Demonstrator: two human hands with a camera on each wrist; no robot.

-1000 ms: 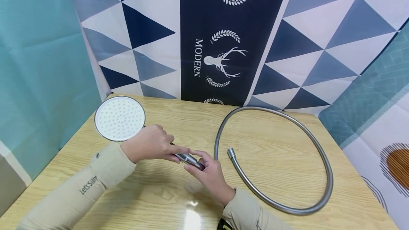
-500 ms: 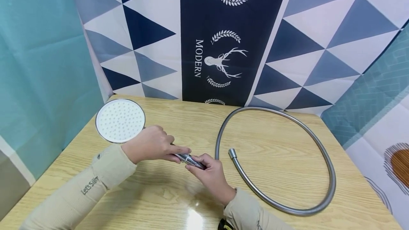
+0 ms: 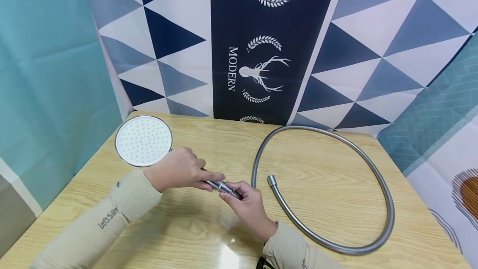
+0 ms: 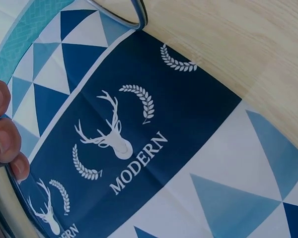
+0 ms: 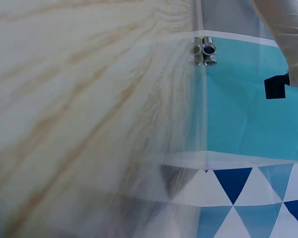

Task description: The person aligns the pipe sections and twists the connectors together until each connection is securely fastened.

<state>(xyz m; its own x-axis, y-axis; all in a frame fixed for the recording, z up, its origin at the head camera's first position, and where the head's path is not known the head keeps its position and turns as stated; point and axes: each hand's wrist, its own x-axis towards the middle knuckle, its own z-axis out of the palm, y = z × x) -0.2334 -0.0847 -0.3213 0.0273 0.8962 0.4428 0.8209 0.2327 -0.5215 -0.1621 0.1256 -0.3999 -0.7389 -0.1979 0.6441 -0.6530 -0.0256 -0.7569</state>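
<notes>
— Where to look for the shower head (image 3: pixel 144 140)?

— Well left of the hose (image 3: pixel 390 211), pale nozzle face turned to the head camera.

— And the left hand (image 3: pixel 183 170)?

— Also left of the hose, but closer. Gripping the handle (image 3: pixel 213 184), index finger stretched along it towards a light ring (image 3: pixel 220 186).

— The right hand (image 3: pixel 246 202)?

— Just beside the hose, on its left. Pinching the metal end piece (image 3: pixel 235 194) beyond that ring, thumb on the near side.

— Joined to the hose there?

— Can't tell: hidden behind the right hand, right at the hose's left edge.

— Any free end?

— Yes, a flared fitting (image 3: pixel 272 180), inside the hose's open loop.

— Under and behind?

— Under the hose, a wood-grain table (image 3: pixel 328 177). Behind it, a patterned cloth (image 3: pixel 257 74) with triangles, a deer head and "MODERN". Far left of it, a plain teal sheet (image 3: pixel 56 74).
</notes>
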